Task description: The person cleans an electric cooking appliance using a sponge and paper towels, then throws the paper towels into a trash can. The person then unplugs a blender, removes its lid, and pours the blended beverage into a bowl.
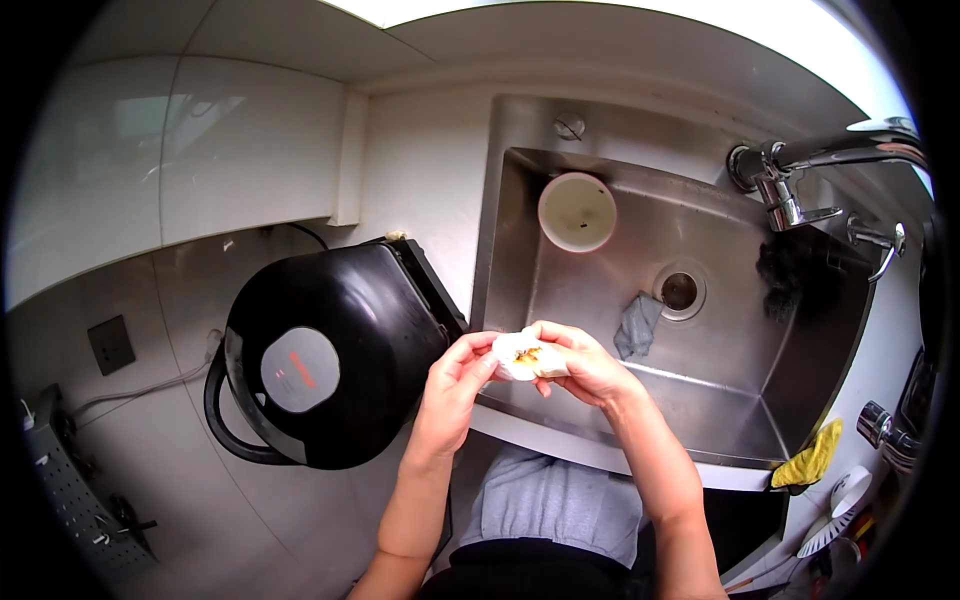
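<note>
A small crumpled white wad, apparently a paper tissue (517, 355), shows a yellow-brown patch on its upper face. My left hand (457, 388) pinches its left side between thumb and fingers. From the right, my right hand (592, 370) grips the other side. Both hands are raised at the front rim of the metal sink (605, 310). Beyond them a grey cloth (638, 325) lies crumpled on the sink floor beside the drain (679, 291). Farther back stands a white bowl with a pinkish rim (578, 212), with a little dark residue inside.
A black rounded appliance (340, 330) with a handle sits left of the sink. The chrome faucet (785, 190) rises at the back right. Dark mesh-like material (785, 275) lies along the sink's right side. A yellow cloth (810, 458) hangs over the front right corner.
</note>
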`<action>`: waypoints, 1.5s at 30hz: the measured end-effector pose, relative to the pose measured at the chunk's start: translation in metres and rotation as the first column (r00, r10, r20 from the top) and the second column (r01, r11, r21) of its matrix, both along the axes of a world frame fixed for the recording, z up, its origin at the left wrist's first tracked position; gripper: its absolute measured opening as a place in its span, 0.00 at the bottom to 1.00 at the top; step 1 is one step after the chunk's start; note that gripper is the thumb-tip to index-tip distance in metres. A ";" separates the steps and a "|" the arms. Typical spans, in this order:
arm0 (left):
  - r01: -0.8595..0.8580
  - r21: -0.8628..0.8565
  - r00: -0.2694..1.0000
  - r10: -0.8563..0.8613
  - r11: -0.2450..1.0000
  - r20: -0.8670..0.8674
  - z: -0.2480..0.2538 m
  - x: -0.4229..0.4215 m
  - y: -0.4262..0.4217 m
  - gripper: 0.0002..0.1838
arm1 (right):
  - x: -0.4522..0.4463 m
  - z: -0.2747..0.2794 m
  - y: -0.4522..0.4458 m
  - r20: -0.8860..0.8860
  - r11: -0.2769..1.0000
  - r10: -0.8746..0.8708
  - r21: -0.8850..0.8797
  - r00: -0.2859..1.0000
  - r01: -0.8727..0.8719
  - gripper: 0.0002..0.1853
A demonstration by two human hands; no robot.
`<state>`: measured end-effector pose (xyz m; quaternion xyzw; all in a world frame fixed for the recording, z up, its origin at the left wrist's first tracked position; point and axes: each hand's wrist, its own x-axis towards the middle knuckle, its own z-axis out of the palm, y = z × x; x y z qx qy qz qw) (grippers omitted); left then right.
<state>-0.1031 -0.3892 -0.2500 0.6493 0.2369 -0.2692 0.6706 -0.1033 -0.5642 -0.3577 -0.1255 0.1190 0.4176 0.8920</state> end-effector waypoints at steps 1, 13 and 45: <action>-0.031 -0.009 0.999 0.031 0.999 0.008 0.002 -0.001 -0.002 0.13 | 0.000 0.001 -0.001 0.057 0.996 0.046 -0.076 0.997 -0.042 0.10; -0.155 -0.036 0.987 0.157 0.987 0.038 -0.007 -0.022 -0.016 0.16 | -0.018 0.035 0.002 0.693 0.441 0.075 -0.668 0.717 0.600 0.08; 0.119 0.940 0.626 -0.759 0.320 0.179 0.008 -0.019 -0.045 0.31 | -0.033 0.020 0.023 -0.043 0.848 -0.472 -0.296 0.881 0.440 0.05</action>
